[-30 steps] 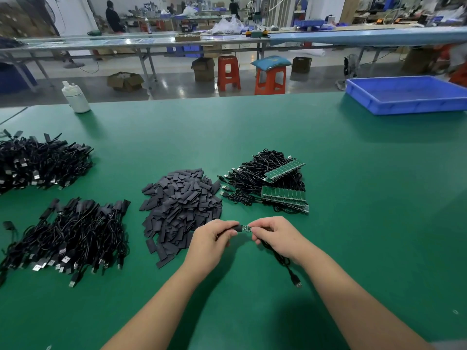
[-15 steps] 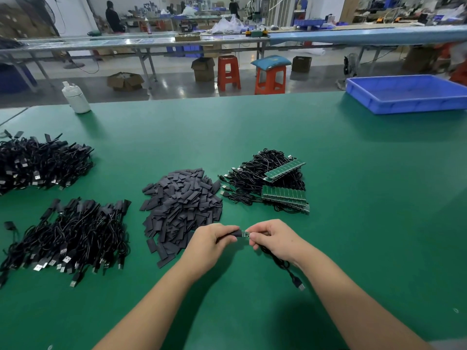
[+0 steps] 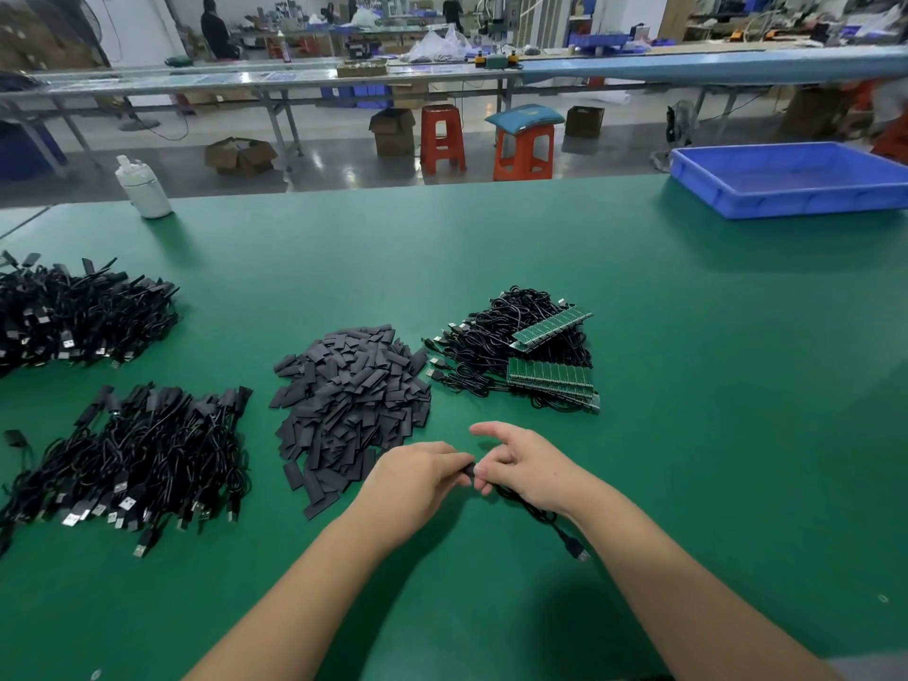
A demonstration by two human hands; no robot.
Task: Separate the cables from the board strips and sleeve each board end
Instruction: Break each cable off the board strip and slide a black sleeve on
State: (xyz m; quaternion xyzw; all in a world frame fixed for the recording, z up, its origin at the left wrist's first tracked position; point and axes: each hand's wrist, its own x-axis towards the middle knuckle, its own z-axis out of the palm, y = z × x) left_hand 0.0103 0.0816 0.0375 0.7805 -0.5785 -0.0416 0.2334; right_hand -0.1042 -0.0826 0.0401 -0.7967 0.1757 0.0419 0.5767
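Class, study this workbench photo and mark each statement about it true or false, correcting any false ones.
1. The blue tray sits at the far right of the green table. True.
2. The pile of dark sleeves lies to the right of the green board strips. False: it lies to their left.
3. The left hand and the right hand meet over one small dark piece, with a black cable trailing from under the right hand. True.
4. The white bottle lies on its side beside the blue tray. False: it stands upright at the far left edge.
5. Two orange stools stand on the floor beyond the table. True.
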